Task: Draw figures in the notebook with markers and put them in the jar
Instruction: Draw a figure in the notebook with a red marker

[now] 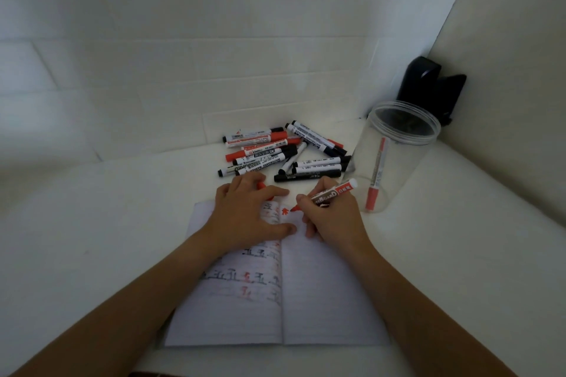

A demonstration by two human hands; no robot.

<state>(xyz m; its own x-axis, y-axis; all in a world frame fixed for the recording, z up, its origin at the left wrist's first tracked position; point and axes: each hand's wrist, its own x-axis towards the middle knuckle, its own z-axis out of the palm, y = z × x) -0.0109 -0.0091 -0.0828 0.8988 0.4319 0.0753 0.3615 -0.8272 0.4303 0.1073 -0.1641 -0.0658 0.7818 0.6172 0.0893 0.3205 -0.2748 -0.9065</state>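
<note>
Right hand grip holds uncapped red-tipped whiteboard marker, tip on open lined paper notebook, long axis pointing up-right toward clear plastic jar just beyond; left hand flat, farther.

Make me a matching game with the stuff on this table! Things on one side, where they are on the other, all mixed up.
Things:
1. red marker with its cap off
2. capped red marker
3. heap of markers
4. left hand

Places:
A. lying loose on the table behind the notebook
B. pressed flat on the notebook's left page
C. standing inside the clear jar
D. held in the right hand, tip at the right page

Pairs: 1-D, 2-C, 3-A, 4-B
</note>
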